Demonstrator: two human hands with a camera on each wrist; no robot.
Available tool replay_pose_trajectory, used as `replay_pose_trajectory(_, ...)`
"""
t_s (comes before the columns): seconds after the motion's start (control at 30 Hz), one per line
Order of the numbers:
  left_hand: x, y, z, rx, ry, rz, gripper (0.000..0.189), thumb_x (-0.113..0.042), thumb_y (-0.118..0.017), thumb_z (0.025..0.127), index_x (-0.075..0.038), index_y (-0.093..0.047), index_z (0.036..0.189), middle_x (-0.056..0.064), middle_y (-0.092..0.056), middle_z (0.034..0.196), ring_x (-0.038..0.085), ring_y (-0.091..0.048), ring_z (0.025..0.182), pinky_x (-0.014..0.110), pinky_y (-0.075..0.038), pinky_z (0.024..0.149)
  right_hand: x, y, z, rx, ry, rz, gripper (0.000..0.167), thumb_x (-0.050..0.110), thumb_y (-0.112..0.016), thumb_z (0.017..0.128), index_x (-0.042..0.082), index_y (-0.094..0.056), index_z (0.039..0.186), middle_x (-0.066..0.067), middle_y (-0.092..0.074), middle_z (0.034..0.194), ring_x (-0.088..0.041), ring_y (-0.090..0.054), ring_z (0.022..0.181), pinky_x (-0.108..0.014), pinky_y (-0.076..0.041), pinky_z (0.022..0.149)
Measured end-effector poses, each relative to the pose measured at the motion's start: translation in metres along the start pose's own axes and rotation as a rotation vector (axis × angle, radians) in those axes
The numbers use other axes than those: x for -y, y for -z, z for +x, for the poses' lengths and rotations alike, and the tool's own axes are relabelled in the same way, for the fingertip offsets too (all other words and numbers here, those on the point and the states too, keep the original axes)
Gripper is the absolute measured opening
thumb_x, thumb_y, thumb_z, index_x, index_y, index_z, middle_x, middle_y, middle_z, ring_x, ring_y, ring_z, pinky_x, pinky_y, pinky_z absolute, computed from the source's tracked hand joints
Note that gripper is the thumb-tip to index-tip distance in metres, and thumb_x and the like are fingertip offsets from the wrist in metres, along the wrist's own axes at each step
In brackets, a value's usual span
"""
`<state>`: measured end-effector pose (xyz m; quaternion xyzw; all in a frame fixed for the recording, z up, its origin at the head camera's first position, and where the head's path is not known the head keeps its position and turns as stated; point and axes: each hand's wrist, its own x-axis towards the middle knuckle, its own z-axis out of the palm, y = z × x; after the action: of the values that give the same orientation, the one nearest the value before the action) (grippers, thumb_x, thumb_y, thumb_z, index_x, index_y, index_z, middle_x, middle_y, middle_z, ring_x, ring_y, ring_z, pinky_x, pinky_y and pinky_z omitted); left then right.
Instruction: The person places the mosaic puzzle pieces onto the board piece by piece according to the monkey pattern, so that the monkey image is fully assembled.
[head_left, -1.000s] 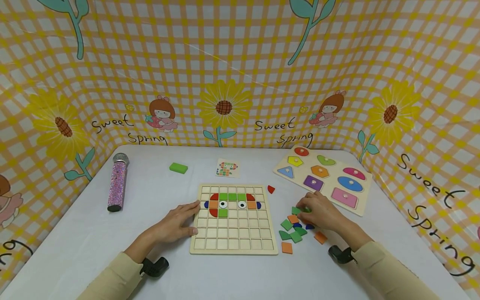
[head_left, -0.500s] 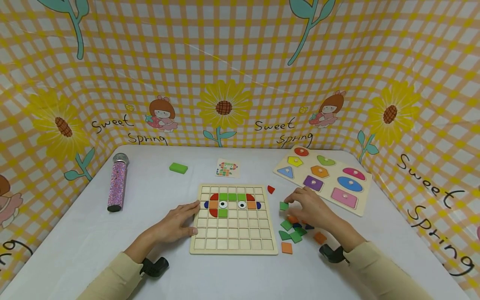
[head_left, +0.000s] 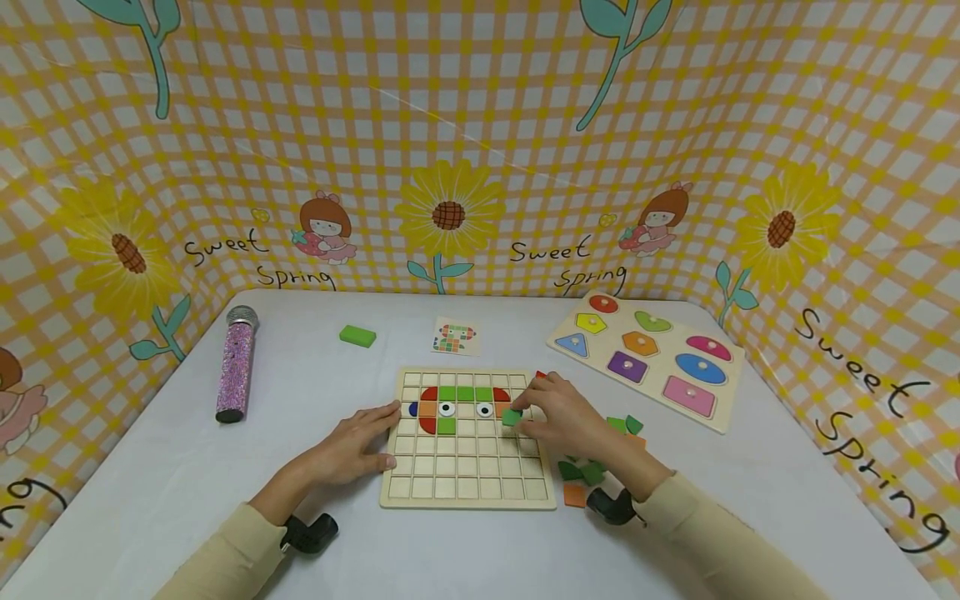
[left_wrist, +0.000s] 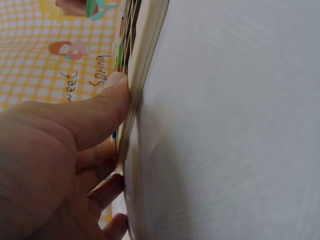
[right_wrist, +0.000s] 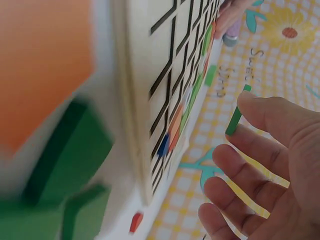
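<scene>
My right hand (head_left: 566, 421) pinches a green tile (head_left: 512, 417) between thumb and fingertips, over the right part of the wooden grid board (head_left: 468, 487). In the right wrist view the tile (right_wrist: 236, 116) is seen edge-on, raised above the board's surface. My left hand (head_left: 348, 446) rests at the board's left edge; its thumb (left_wrist: 112, 100) touches the rim and its fingers extend alongside. Red, green, orange and blue pieces and two eye tiles (head_left: 446, 409) sit in the upper grid cells. Part of the right-hand column is hidden behind my right hand.
Loose green and orange tiles (head_left: 574, 496) lie right of the board, partly under my right forearm. A red piece (right_wrist: 136, 222) lies near the far right corner. Behind are a pattern card (head_left: 455, 337), a green block (head_left: 357, 336), a knobbed shape puzzle (head_left: 652, 358) and a glittery microphone (head_left: 236, 364).
My right hand has picked a green tile from the loose pile and carried it left over the board. My left hand has stayed at the board's edge.
</scene>
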<state>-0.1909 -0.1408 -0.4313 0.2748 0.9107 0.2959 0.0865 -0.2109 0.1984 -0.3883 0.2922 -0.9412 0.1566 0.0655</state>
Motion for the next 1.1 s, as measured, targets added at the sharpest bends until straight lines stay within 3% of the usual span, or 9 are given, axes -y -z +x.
replay_pose_trajectory(0.3,0.000,0.000,0.000,-0.001,-0.007,-0.006,0.070,-0.025,-0.066,0.088,0.004,-0.034,0.143,0.018,-0.025,0.155,0.041,-0.026,0.140,0.062,-0.022,0.107,0.018,-0.012,0.015,0.010,0.030,-0.009,0.021,0.027,-0.075,0.079,0.015,-0.074,0.096,0.000,-0.066,0.093,-0.011,-0.044,0.081,-0.024,-0.036,0.069)
replay_pose_trajectory(0.87,0.001,-0.001,0.002,0.002,0.005,-0.007,0.071,-0.023,-0.066,0.087,0.004,-0.033,0.143,0.017,-0.024,0.156,0.040,-0.025,0.141,0.061,-0.022,0.108,0.017,-0.030,0.023,0.063,-0.022,-0.059,0.022,0.029,-0.076,0.078,0.016,-0.074,0.096,0.002,-0.066,0.093,-0.013,-0.043,0.081,-0.025,-0.034,0.071)
replay_pose_trajectory(1.1,0.002,-0.002,0.002,0.003,0.009,-0.004,0.071,-0.023,-0.066,0.087,0.004,-0.033,0.144,0.017,-0.024,0.156,0.040,-0.025,0.141,0.061,-0.022,0.108,0.015,-0.033,0.023,0.062,-0.005,-0.085,0.022,0.029,-0.077,0.077,0.017,-0.074,0.096,0.002,-0.066,0.093,-0.013,-0.043,0.081,-0.025,-0.034,0.070)
